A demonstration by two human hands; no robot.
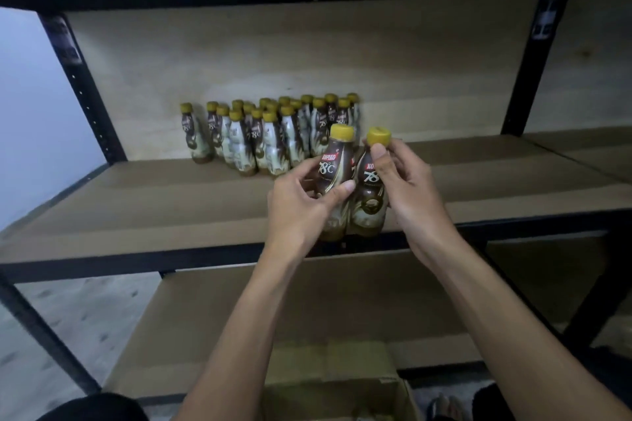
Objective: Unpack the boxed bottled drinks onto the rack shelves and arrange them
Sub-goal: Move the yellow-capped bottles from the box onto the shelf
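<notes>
Two brown coffee bottles with yellow caps are held side by side over the front edge of the rack shelf [171, 208]. My left hand [301, 205] grips the left bottle [337, 164] around its body. My right hand [407, 181] holds the right bottle [371, 195], thumb up at its yellow cap. Behind them, a cluster of several matching bottles [270, 133] stands upright at the back of the same shelf, against the wooden back panel.
An open cardboard box [342, 396] sits on the floor below my arms. A lower shelf [212, 318] lies under the one in use. Black rack posts [85, 89] [526, 72] stand at the left and right. The shelf continues to the right.
</notes>
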